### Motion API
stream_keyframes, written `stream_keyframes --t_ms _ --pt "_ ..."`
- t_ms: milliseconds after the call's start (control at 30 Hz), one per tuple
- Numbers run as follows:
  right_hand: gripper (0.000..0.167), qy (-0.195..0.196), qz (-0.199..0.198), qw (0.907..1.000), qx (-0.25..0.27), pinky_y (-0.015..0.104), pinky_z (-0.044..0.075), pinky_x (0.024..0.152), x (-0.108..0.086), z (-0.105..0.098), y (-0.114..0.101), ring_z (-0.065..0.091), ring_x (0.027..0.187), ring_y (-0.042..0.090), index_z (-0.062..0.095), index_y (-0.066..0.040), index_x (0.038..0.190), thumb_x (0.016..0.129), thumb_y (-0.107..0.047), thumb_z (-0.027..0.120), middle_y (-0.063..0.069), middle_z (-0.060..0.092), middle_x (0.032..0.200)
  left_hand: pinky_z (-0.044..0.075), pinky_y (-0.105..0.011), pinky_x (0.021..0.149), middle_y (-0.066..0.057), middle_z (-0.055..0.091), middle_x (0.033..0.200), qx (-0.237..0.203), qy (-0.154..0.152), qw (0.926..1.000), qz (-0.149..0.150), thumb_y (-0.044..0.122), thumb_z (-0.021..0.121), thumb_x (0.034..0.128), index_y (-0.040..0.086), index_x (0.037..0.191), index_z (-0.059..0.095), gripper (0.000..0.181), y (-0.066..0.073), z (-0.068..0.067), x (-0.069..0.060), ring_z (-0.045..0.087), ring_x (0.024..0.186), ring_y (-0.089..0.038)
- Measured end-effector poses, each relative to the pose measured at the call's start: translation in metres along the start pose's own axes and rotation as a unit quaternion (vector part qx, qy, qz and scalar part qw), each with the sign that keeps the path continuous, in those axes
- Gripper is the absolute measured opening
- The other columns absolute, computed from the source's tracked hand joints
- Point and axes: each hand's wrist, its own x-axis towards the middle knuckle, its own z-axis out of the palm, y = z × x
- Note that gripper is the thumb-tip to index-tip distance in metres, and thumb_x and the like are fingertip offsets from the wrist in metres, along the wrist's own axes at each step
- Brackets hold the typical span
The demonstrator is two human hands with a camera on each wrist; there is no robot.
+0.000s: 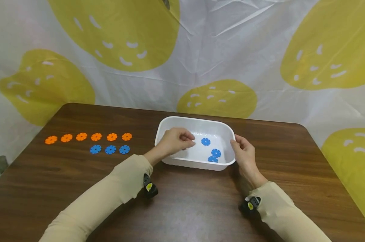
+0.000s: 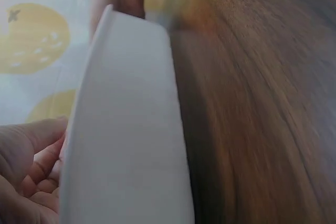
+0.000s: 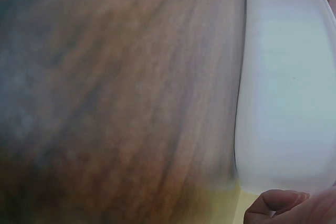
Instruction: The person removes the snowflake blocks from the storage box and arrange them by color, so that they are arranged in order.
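Note:
A white tray [image 1: 197,164] stands on the table with several blue discs [image 1: 205,142] inside. My left hand [image 1: 174,141] hangs over the tray's left part, fingers bent and thumb near the forefinger; whether they pinch anything is hidden. Under that hand a bit of dark blue shows. In the left wrist view the left hand [image 2: 31,169] is partly behind the tray's near wall [image 2: 126,119]. My right hand [image 1: 245,156] grips the tray's right rim between thumb and fingers. The right wrist view shows the right hand [image 3: 286,208] at the end of the tray's wall [image 3: 289,87].
On the brown table [image 1: 182,208], left of the tray, lies a row of several orange discs [image 1: 96,136]. Below its right part is a row of three blue discs [image 1: 110,150]. A white cloth with yellow lemon shapes [image 1: 217,98] hangs behind the table.

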Motion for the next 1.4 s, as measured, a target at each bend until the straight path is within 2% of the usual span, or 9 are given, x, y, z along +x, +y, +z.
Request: stream_keyframes --t_ms 267,500,767,933,1033,1200,1400 --pt "0.039 0.004 0.001 1.0 0.007 0.016 0.051 0.071 0.0 0.001 0.0 0.058 0.09 0.017 0.049 0.001 0.131 0.097 -0.018 0.047 0.022 0.055 0.118 0.043 -0.016 0.06 -0.007 0.071 0.087 0.055 -0.081 0.995 -0.018 0.015 0.075 0.0793 0.004 0.097 0.071 0.021 0.005 0.029 0.019 0.057 0.067 -0.007" --pt "0.038 0.009 0.002 0.9999 0.007 0.017 0.051 0.071 0.0 0.001 -0.001 0.057 0.088 0.015 0.05 0.001 0.131 0.097 -0.017 0.048 0.021 0.055 0.117 0.042 -0.016 0.063 -0.008 0.071 0.087 0.075 -0.117 0.9899 -0.029 0.014 0.079 0.0744 0.002 0.096 0.071 0.026 0.01 0.044 0.029 0.055 0.072 -0.008" --pt "0.037 0.012 0.003 0.9999 0.008 0.016 0.05 0.07 0.0 0.002 -0.001 0.057 0.086 0.014 0.051 0.002 0.13 0.097 -0.016 0.048 0.021 0.056 0.115 0.042 -0.017 0.066 -0.004 0.069 0.082 0.106 -0.128 0.9845 -0.055 0.016 0.081 0.0731 0.004 0.093 0.071 0.025 0.015 0.057 0.034 0.055 0.071 -0.008" --pt "0.038 0.012 -0.002 0.9999 0.009 0.015 0.05 0.069 0.0 0.002 -0.001 0.057 0.085 0.013 0.051 0.002 0.13 0.097 -0.016 0.048 0.022 0.056 0.116 0.043 -0.019 0.069 0.0 0.065 0.08 0.144 -0.13 0.979 -0.061 0.02 0.081 0.0727 0.007 0.091 0.071 0.025 0.015 0.064 0.036 0.053 0.073 -0.009" --pt "0.038 0.012 -0.003 0.9999 0.009 0.015 0.05 0.069 0.0 0.003 0.0 0.057 0.085 0.012 0.051 0.003 0.13 0.097 -0.017 0.048 0.022 0.056 0.116 0.043 -0.021 0.071 0.0 0.065 0.081 0.166 -0.134 0.9752 -0.057 0.021 0.081 0.0734 0.007 0.092 0.072 0.025 0.015 0.066 0.036 0.052 0.075 -0.011" --pt "0.038 0.013 -0.005 0.9999 0.009 0.016 0.05 0.069 0.0 0.002 0.0 0.057 0.084 0.012 0.051 0.002 0.129 0.097 -0.017 0.048 0.022 0.056 0.115 0.043 -0.022 0.073 0.0 0.067 0.085 0.204 -0.133 0.9695 -0.026 0.022 0.081 0.0732 0.007 0.09 0.073 0.024 0.016 0.066 0.035 0.053 0.077 -0.012" --pt "0.038 0.012 -0.005 0.9999 0.005 0.016 0.051 0.069 0.0 0.002 0.0 0.057 0.084 0.012 0.051 0.001 0.13 0.097 -0.018 0.048 0.021 0.057 0.114 0.043 -0.022 0.073 0.0 0.068 0.085 0.213 -0.136 0.9673 -0.017 0.023 0.081 0.0733 0.009 0.085 0.074 0.02 0.017 0.066 0.036 0.054 0.077 -0.012"
